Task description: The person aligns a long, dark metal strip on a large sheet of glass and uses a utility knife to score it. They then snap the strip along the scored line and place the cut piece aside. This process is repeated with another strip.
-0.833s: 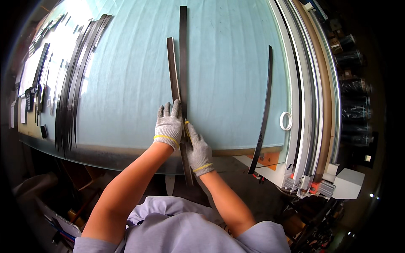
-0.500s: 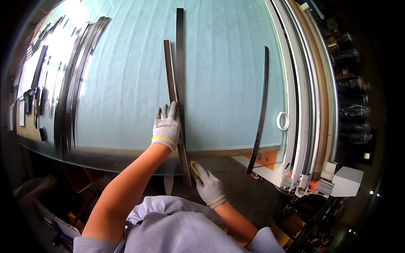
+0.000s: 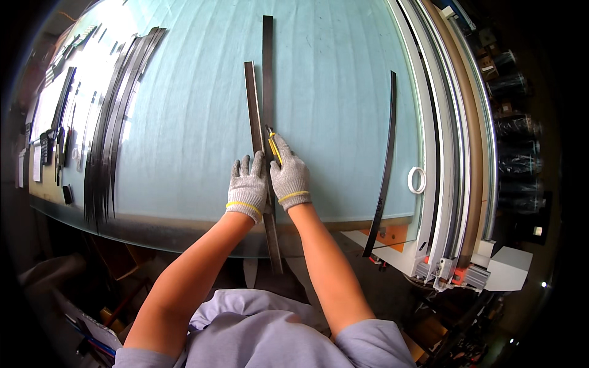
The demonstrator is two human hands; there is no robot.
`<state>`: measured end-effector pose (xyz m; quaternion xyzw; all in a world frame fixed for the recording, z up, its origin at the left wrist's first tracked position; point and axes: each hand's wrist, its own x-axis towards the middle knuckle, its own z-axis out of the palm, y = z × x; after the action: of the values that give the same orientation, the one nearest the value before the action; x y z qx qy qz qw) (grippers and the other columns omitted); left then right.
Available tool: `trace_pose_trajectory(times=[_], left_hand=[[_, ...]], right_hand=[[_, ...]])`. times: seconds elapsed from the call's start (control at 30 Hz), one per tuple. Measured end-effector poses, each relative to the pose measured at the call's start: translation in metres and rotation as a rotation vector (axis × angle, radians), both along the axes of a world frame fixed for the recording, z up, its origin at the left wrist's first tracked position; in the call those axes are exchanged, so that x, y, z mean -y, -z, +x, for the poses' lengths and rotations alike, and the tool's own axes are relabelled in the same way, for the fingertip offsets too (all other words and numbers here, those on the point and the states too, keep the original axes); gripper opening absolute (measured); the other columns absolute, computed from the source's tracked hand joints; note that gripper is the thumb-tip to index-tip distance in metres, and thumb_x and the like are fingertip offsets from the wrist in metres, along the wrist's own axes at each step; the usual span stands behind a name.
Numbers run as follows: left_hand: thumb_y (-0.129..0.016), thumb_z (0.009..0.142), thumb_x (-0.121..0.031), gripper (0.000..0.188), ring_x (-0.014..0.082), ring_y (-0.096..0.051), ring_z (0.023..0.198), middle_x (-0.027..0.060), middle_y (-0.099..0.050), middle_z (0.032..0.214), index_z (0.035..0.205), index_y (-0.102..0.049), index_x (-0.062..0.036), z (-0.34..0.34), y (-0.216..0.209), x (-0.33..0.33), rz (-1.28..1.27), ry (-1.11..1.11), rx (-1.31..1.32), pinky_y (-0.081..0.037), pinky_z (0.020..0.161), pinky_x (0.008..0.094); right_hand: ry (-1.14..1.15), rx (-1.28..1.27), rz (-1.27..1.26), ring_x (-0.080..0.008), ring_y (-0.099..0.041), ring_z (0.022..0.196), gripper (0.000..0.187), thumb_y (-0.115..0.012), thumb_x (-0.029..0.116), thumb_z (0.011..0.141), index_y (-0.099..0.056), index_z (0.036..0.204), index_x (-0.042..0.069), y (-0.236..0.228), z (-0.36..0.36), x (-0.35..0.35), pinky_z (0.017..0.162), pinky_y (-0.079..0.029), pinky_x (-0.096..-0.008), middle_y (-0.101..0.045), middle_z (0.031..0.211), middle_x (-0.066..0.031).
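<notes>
My left hand (image 3: 246, 187), in a grey-white knit glove with a yellow cuff line, lies flat with fingers stretched. It presses on a long narrow strip with a pale edge (image 3: 251, 101), which slants across a longer dark flat strip (image 3: 267, 67). Just to its right, my gloved right hand (image 3: 291, 178) grips a yellow utility knife (image 3: 274, 149). The knife's dark tip points away from me, beside the dark strip. A strip end (image 3: 273, 245) hangs past the near table edge; which strip it belongs to I cannot tell.
Under the strips is a glass-like table with a pale blue-green surface (image 3: 196, 122). Several dark strips (image 3: 116, 110) lie at left, near small tools. At right are another black strip (image 3: 385, 153), a white tape roll (image 3: 416, 180) and a long white rail (image 3: 438, 153).
My right hand has moved with the knife from below the near table edge, forward and up beside my left hand. The left hand stays on the strip. The whole view has shifted slightly.
</notes>
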<state>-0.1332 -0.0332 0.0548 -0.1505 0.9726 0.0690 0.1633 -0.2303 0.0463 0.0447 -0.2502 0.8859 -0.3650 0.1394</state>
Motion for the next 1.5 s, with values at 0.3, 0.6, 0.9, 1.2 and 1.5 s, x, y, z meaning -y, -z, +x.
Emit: trace_pose_trajectory(times=[0.3,0.6,0.9,1.2,1.5], left_hand=[[-0.078,0.075,-0.039,0.092,0.0404,-0.034,0.144,0.0152,-0.028,0.161,0.151,-0.038,-0.0066,-0.001,0.007,-0.001,0.011,0.001,0.002,-0.024,0.119,0.0535],[-0.060,0.089,-0.024,0.065,0.0401,-0.037,0.142,0.0166,-0.030,0.160,0.147,-0.042,0.0010,0.002,0.017,-0.001,-0.050,0.008,-0.080,-0.026,0.119,0.0526],[-0.068,0.084,-0.028,0.074,0.0392,-0.035,0.144,0.0175,-0.027,0.161,0.147,-0.042,0.0016,0.004,0.020,-0.001,-0.071,0.014,-0.083,-0.025,0.120,0.0521],[-0.087,0.062,-0.042,0.109,0.0394,-0.031,0.145,0.0171,-0.024,0.162,0.149,-0.039,0.0029,0.000,-0.004,0.001,-0.011,0.013,0.033,-0.024,0.120,0.0523],[-0.089,0.060,-0.046,0.115,0.0398,-0.033,0.144,0.0151,-0.029,0.160,0.154,-0.034,-0.0076,0.003,0.016,0.000,-0.058,0.010,-0.061,-0.025,0.119,0.0532]], right_hand=[[-0.028,0.006,-0.032,-0.0447,-0.066,0.098,0.067,-0.065,0.000,0.081,-0.049,0.144,0.017,0.021,0.012,-0.006,0.088,-0.054,-0.0500,-0.068,0.109,-0.0246],[-0.078,0.032,0.187,-0.0437,-0.067,0.087,0.069,-0.060,0.009,0.087,-0.039,0.152,0.024,-0.002,0.066,-0.053,0.077,-0.056,-0.0509,-0.065,0.110,-0.0232],[-0.103,0.089,0.295,-0.0436,-0.067,0.085,0.065,-0.063,0.013,0.086,-0.045,0.148,0.018,-0.031,0.123,-0.116,0.074,-0.057,-0.0505,-0.066,0.109,-0.0233],[0.018,0.018,0.038,-0.0442,-0.067,0.092,0.062,-0.065,0.004,0.083,-0.051,0.143,0.016,-0.057,0.068,-0.103,0.079,-0.056,-0.0474,-0.067,0.107,-0.0239],[-0.004,-0.035,-0.027,-0.0421,-0.066,0.102,0.061,-0.066,0.003,0.082,-0.053,0.140,0.013,0.005,-0.013,0.010,0.090,-0.054,-0.0470,-0.068,0.113,-0.0231]])
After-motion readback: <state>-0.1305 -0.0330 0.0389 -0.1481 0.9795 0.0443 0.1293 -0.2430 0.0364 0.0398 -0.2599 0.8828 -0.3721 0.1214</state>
